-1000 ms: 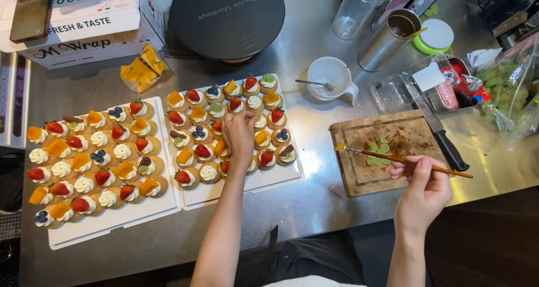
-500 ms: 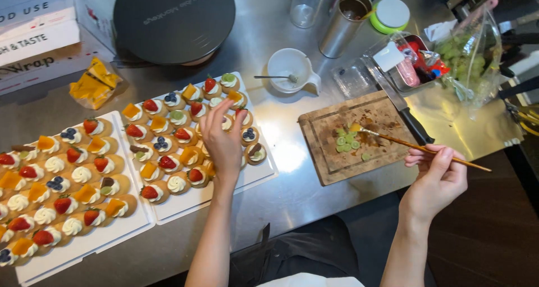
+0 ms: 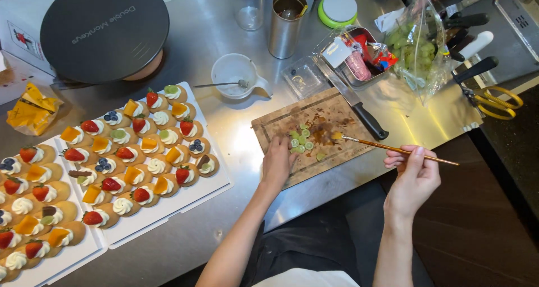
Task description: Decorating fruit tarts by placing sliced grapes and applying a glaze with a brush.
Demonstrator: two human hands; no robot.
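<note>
My left hand [image 3: 277,162] rests on the wooden cutting board [image 3: 331,114], fingers curled right beside a small pile of sliced green grapes [image 3: 299,140]; whether it holds a slice is hidden. My right hand [image 3: 414,177] hovers off the board's right edge and pinches a thin wooden brush [image 3: 393,148], whose tip points left over the board. To the left, a white tray [image 3: 216,181] carries several small tarts topped with cream, strawberries, blueberries and orange fruit. A second tray [image 3: 73,259] of tarts lies further left.
A black-handled knife [image 3: 359,108] lies across the board's far corner. Behind it stand a white cup with a spoon [image 3: 234,75], a metal cup [image 3: 286,23], a bag of green grapes [image 3: 418,51] and yellow scissors [image 3: 497,100]. A round black crepe pan [image 3: 104,28] sits far left.
My left hand has left the tarts on the tray and moved right onto the cutting board by the grape slices. The right hand and brush stay about where they were.
</note>
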